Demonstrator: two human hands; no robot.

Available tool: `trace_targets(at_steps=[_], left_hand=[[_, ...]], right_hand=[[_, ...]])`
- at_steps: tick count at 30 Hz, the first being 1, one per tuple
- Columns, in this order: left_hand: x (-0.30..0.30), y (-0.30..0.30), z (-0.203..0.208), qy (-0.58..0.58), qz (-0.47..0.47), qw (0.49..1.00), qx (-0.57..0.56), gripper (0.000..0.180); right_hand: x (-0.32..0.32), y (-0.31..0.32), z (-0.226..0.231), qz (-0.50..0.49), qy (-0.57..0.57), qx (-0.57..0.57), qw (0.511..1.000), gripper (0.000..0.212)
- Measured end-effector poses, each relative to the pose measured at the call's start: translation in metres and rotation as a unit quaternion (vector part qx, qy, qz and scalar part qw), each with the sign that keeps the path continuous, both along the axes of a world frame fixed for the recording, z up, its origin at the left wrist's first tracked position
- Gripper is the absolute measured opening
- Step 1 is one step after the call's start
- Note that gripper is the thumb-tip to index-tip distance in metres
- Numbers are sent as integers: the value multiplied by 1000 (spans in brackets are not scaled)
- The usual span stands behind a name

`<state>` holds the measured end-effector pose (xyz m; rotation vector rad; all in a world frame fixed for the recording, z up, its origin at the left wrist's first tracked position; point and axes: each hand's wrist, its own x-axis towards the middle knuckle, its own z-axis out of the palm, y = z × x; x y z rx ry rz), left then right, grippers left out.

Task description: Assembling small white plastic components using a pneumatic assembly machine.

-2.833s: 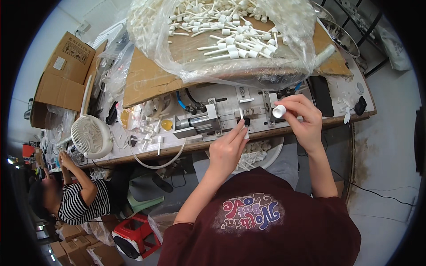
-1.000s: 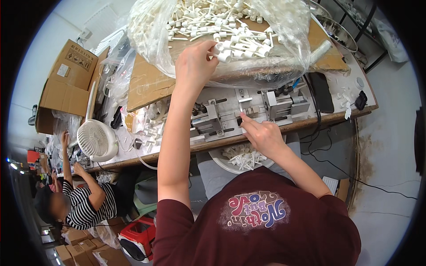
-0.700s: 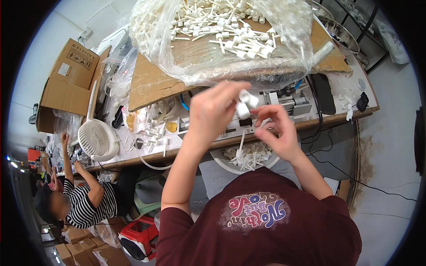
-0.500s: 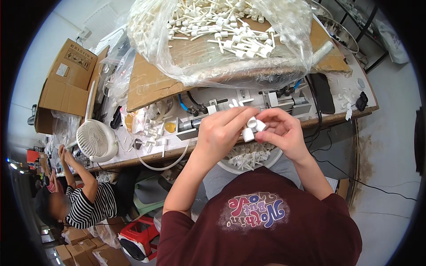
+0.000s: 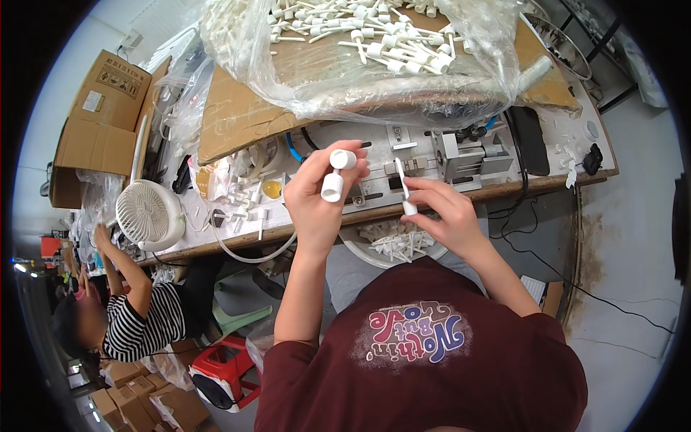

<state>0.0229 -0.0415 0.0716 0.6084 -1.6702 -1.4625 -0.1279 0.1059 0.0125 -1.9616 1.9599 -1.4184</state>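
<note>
- A bowl [image 5: 350,249] of loose white pieces [image 5: 399,247] sits at the lap.
- The right hand [image 5: 452,218] pinches one white stemmed piece [image 5: 404,186], its stem pointing toward the metal block [image 5: 415,167] on the counter [image 5: 606,155].
- The left hand [image 5: 309,209] is closed around at least two white capped pieces [image 5: 332,189].
- Probable step: offering one piece up; the next move seems to call for careful stem alignment.
- Beyond, a heap [image 5: 403,54] lies on plastic sheeting [image 5: 324,109].

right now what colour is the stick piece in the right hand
The stick piece in the right hand is white, shown best in the head view.
</note>
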Motion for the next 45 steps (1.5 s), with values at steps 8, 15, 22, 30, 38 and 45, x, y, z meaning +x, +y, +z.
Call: trace_targets(at_steps=[8,15,22,30,38,45], left_hand=[[1,6,-12,-22,53,978,-201,32],[5,12,-16,-56,49,955,-286,27],[9,17,-21,-74,45,939,-332,29],[3,28,-32,-66,-7,884,-463,43],[13,26,-31,-90,-8,923,-374,47],[14,26,-33,-55,-21,939,-340,45]], right_hand=[[5,-24,-14,-63,252,26,965,8],[8,-29,-12,-62,252,71,963,12],[4,-19,19,4,61,128,990,24],[15,1,25,119,-449,24,885,29],[-5,3,-7,-20,36,30,999,25],[2,-19,-3,-37,242,84,966,9]])
